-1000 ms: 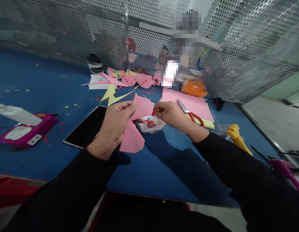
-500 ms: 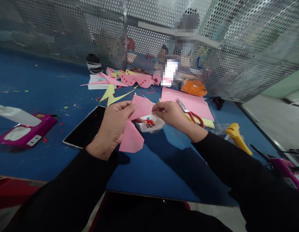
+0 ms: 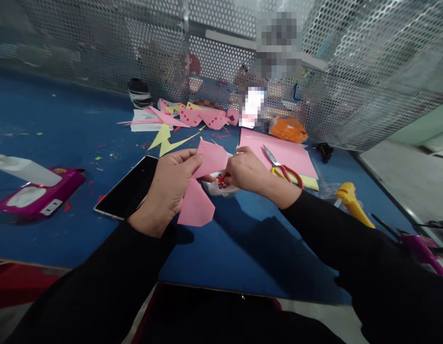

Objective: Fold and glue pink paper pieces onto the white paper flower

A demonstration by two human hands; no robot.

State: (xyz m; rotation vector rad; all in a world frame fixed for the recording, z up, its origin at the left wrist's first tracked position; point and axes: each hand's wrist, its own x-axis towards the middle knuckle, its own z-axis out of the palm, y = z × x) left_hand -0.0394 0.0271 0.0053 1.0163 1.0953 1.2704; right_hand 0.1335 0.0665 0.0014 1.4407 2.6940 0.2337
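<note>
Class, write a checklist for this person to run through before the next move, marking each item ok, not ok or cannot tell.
1. Pink paper secure in the left hand: ok, gripped between thumb and fingers.
2. Coloured bits close to the right hand: ok, they lie in the dish beside its fingers.
3. A bit pinched in the right fingertips: cannot tell, the hand hides them.
4. Scissors put down: ok, lying on the pink sheets.
5. Table free of scraps: not ok, yellow offcuts and red specks are scattered about.
</note>
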